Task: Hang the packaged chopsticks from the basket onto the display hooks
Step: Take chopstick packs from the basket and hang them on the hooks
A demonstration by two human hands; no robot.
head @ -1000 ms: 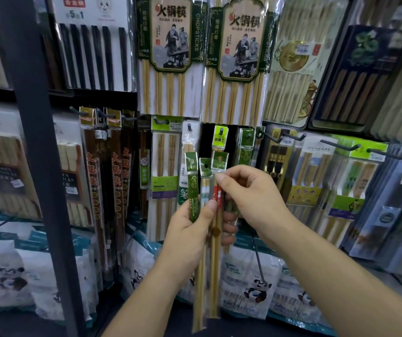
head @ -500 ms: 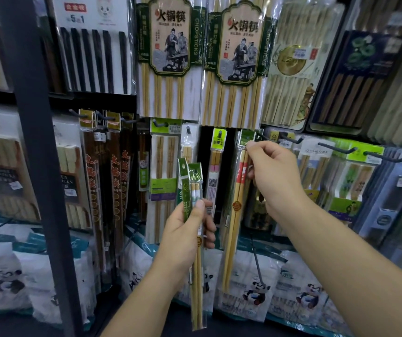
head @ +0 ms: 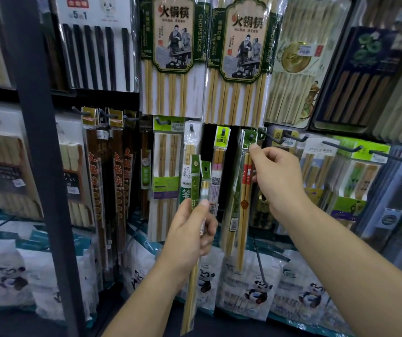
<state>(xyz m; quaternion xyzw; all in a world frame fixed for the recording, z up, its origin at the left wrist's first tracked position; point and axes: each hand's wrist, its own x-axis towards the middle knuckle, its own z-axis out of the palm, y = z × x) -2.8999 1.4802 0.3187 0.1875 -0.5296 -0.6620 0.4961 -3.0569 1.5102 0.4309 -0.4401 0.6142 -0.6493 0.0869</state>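
From my remote station I saw the right hand, at three o'clock from the frame's centre, pinching the red-labelled chopstick packet just under its green header card, thumb tip touching the card where it met a display hook. Whether the hole had fully seated on the peg I could not tell. The left hand, at six o'clock, was curled round two slim green-topped packets, held upright and apart from the rack. The basket was out of view. I judged the step to be hanging one packet, with two waiting. The next move, as I read it, called for sliding the header back along the peg, loosening the pinch, then choosing a hook for the next packet, perhaps the bare hooks at two o'clock.
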